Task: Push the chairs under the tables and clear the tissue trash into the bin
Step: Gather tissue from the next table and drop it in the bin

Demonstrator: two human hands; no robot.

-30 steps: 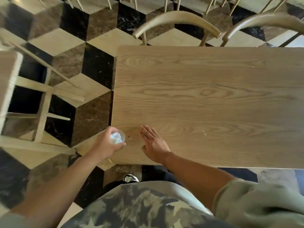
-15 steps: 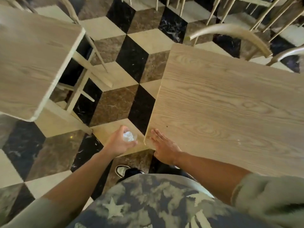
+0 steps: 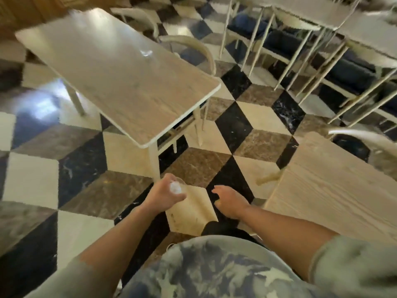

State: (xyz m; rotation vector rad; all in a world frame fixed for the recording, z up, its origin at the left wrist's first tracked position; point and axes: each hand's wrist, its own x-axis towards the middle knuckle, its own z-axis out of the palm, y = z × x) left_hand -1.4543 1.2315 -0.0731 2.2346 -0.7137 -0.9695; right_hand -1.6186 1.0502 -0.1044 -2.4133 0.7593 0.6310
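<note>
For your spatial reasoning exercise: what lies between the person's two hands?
In the head view, nothing but bare patterned floor shows between the left hand, which holds a clear cup with crumpled tissue, and the empty right hand.

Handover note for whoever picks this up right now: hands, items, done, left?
Left hand: shut on a clear cup with white tissue inside.
Right hand: open, empty, off the near table.
Far table: one small clear item on top, too blurred to name.
Done: tissue collected.
Left: bin it (no bin in view), clear that item, check the chairs.
</note>
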